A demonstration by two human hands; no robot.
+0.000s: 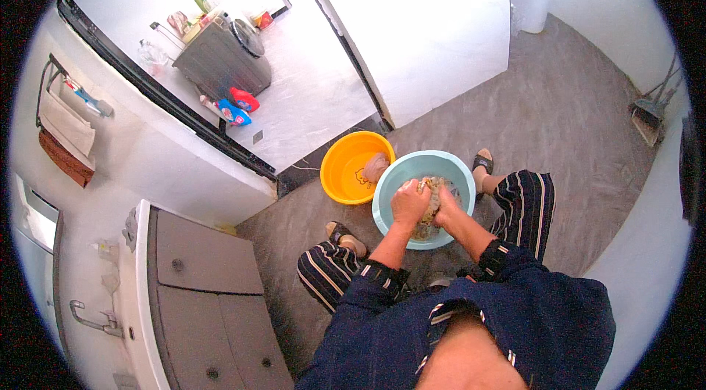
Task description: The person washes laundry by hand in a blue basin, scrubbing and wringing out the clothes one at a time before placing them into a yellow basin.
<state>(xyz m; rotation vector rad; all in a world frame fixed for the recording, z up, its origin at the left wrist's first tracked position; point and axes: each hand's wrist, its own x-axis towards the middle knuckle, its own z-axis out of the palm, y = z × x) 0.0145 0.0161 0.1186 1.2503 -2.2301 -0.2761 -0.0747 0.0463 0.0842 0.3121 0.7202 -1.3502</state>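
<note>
Both my hands are over a light blue basin [381, 206] on the floor between my feet. A wet patterned cloth [424, 231], pale with yellowish-brown marks, lies bunched in it among water and suds. My left hand [410, 202] is closed, its fingers curled round a fold of the cloth. Facing it, my right hand [446, 206] grips the cloth from the other side, its fingers partly hidden. Touching the basin's far left side stands a yellow tub [334, 169] with a pinkish bundled cloth [376, 167] inside.
A grey cabinet [206, 254] with a sink tap [95, 319] stands at my left. Beyond the doorway are a grey washing machine [220, 59] and detergent bottles [234, 112]. A white toilet [529, 0] is far right, with a dustpan [647, 119] by the right wall.
</note>
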